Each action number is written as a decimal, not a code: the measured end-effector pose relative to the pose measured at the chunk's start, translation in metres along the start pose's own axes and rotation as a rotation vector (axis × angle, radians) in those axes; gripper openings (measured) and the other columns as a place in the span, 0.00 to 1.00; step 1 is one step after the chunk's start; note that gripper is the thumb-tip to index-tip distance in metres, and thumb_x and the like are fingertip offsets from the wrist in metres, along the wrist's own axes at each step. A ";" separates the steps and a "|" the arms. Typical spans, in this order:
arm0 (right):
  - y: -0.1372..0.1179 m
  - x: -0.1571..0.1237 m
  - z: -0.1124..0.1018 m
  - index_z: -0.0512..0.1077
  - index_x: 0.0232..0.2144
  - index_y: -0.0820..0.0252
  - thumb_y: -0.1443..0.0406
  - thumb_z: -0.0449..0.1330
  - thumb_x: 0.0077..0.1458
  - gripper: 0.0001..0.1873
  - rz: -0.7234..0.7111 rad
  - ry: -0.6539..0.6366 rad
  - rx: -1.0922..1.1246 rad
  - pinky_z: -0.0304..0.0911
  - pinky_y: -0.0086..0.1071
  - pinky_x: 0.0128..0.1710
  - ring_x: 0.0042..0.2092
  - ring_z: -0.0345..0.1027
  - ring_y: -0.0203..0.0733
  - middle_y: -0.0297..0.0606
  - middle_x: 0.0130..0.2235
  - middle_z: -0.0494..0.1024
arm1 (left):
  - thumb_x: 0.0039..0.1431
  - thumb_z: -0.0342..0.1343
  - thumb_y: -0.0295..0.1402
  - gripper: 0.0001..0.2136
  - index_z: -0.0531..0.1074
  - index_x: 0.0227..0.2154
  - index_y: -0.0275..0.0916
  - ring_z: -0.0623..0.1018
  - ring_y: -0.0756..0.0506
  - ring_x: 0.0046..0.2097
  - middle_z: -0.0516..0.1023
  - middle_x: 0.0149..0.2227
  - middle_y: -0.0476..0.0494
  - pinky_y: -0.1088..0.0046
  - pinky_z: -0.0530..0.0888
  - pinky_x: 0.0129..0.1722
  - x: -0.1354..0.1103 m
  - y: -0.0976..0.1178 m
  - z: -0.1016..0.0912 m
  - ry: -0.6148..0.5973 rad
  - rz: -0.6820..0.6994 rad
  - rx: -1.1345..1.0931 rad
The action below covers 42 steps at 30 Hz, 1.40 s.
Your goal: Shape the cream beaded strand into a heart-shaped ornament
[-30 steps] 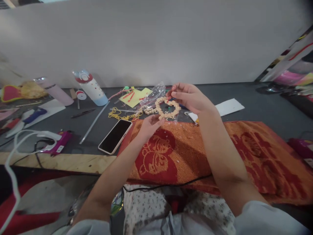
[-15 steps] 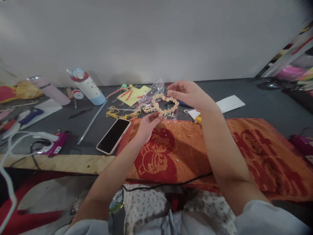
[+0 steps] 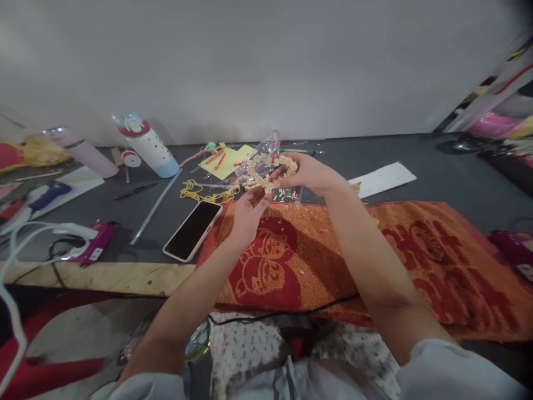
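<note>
A heart-shaped ring of cream beads point(image 3: 252, 166) is held up over the back edge of an orange and red towel point(image 3: 325, 244). My left hand point(image 3: 249, 214) pinches its lower tip between thumb and fingers. Curled around the ring's right side, my right hand point(image 3: 310, 173) has its thumb and fingertips close to that same tip, and its fingers partly hide the beads. A small red loop point(image 3: 275, 139) rises at the top of the heart. Small pale pieces point(image 3: 285, 194) lie scattered on the dark table just behind the towel.
Left of the towel lies a phone point(image 3: 194, 230), with yellow cord point(image 3: 195, 193) behind it. Yellow paper point(image 3: 219, 165) and clear plastic sit farther back. A white bottle point(image 3: 152, 150), a pink bottle point(image 3: 94, 158) and a glue gun point(image 3: 52, 197) are leftward; a white card point(image 3: 385, 179) is rightward.
My right hand has come down from above the heart to grip its right side near the lower tip. The heart has shifted slightly left and tilted. My left hand keeps its pinch.
</note>
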State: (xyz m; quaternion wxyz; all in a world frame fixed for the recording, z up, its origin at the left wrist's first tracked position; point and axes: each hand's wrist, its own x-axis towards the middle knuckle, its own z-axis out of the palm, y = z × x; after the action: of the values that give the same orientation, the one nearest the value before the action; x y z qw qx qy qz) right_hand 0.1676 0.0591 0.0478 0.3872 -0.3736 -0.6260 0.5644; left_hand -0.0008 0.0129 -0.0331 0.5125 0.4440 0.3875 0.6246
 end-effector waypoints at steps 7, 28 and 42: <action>0.012 0.008 0.013 0.72 0.32 0.53 0.66 0.73 0.35 0.19 -0.061 0.019 0.001 0.74 0.48 0.44 0.38 0.75 0.47 0.35 0.34 0.79 | 0.43 0.70 0.40 0.21 0.76 0.39 0.37 0.79 0.43 0.50 0.82 0.44 0.41 0.60 0.69 0.59 -0.002 0.007 0.002 0.002 -0.025 -0.052; 0.009 0.006 0.017 0.73 0.39 0.58 0.68 0.70 0.38 0.22 -0.018 0.015 -0.016 0.73 0.44 0.41 0.34 0.73 0.45 0.36 0.31 0.77 | 0.32 0.75 0.40 0.23 0.75 0.33 0.36 0.82 0.46 0.40 0.82 0.33 0.46 0.65 0.73 0.52 -0.003 0.010 0.005 0.096 -0.130 -0.155; 0.005 0.005 0.003 0.73 0.39 0.61 0.68 0.71 0.38 0.22 0.063 0.011 -0.143 0.71 0.41 0.41 0.38 0.72 0.45 0.36 0.31 0.76 | 0.41 0.72 0.40 0.17 0.75 0.31 0.38 0.79 0.50 0.35 0.80 0.32 0.49 0.72 0.74 0.42 0.011 0.017 -0.004 0.073 -0.110 -0.168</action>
State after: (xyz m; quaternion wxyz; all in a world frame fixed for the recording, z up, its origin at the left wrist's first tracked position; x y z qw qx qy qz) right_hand 0.1629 0.0630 0.0425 0.3448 -0.4229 -0.6506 0.5282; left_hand -0.0105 0.0211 -0.0166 0.5670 0.3544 0.3763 0.6414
